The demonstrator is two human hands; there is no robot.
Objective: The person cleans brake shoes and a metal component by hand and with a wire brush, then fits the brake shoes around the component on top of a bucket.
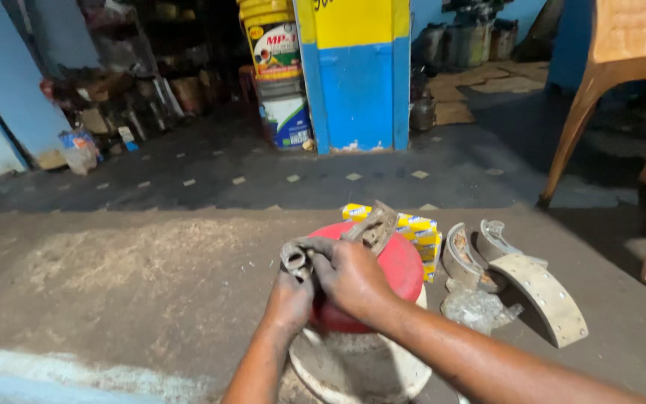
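Nearest the camera, two bare forearms reach in from the bottom edge, meeting over a white bucket (360, 370) capped by a red lid (405, 269). Both hands are closed on one grimy metal brake shoe (368, 228), held just above the lid. The left hand (289, 298) grips its lower, rounded end from beneath, fingers curled tight around the pivot eye. The right hand (349, 275) wraps over the middle of the part, knuckles up, with the far end of the shoe sticking out past the fingers toward the yellow box.

That yellow and blue cardboard box (422, 233) lies on the concrete floor (114, 284) just behind the lid. To the right of the bucket, more worn brake shoes (514, 273) lie together on the floor, one with its pale lining facing up, and a crumpled clear plastic bag (476, 308) sits just in front of them. Farther back stand a blue and yellow pillar (357, 82), stacked paint-style buckets (278, 75) beside it, and the leg of a tan plastic chair (600, 67) at the right.
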